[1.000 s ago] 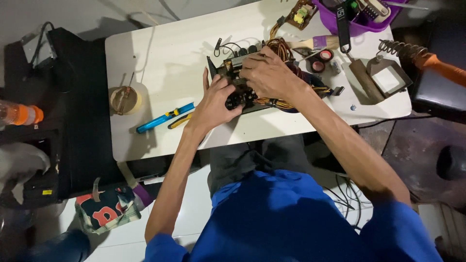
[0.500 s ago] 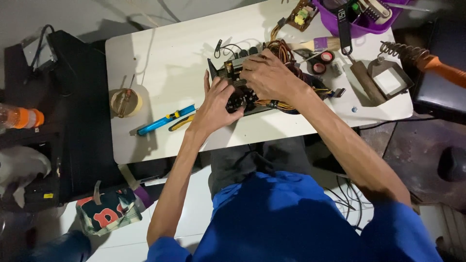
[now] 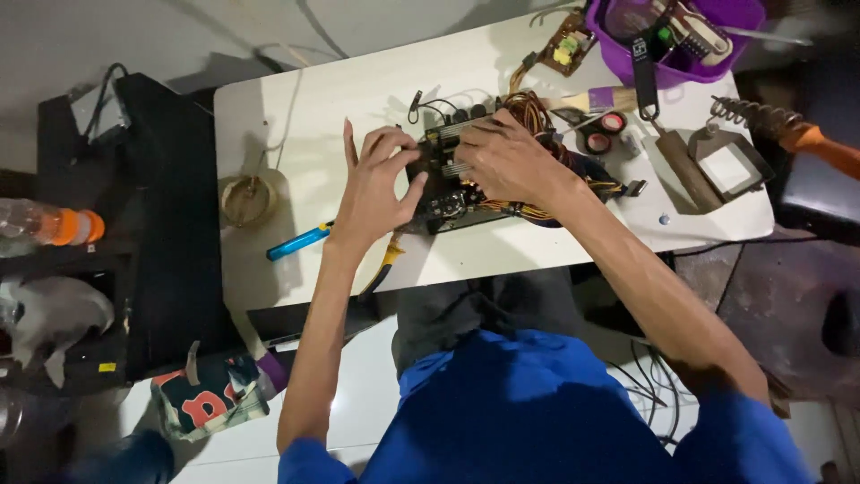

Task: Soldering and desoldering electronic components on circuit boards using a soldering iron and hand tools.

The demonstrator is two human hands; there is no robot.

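A dark circuit board [image 3: 448, 202] with a bundle of orange and yellow wires [image 3: 528, 112] lies on the white table [image 3: 296, 116]. My left hand [image 3: 376, 193] touches the board's left side, thumb against its edge, fingers spread upward. My right hand [image 3: 506, 157] lies over the board's top, fingers curled on its components. A blue-handled tool [image 3: 300, 242] and a yellow-handled tool [image 3: 385, 264] lie just left of the board, partly under my left forearm.
A purple tub [image 3: 717, 63] of parts stands at the back right, with a brush [image 3: 591, 100], small round tins [image 3: 605, 133], a soldering-iron stand [image 3: 743, 112] and a brown pad [image 3: 685, 170]. A solder spool [image 3: 251, 197] sits left. A black cabinet [image 3: 152, 224] and bottle [image 3: 45, 224] flank the table.
My left hand has lifted from gripping the board's lower left and now rests higher on its left side with fingers spread. The view has shifted slightly.
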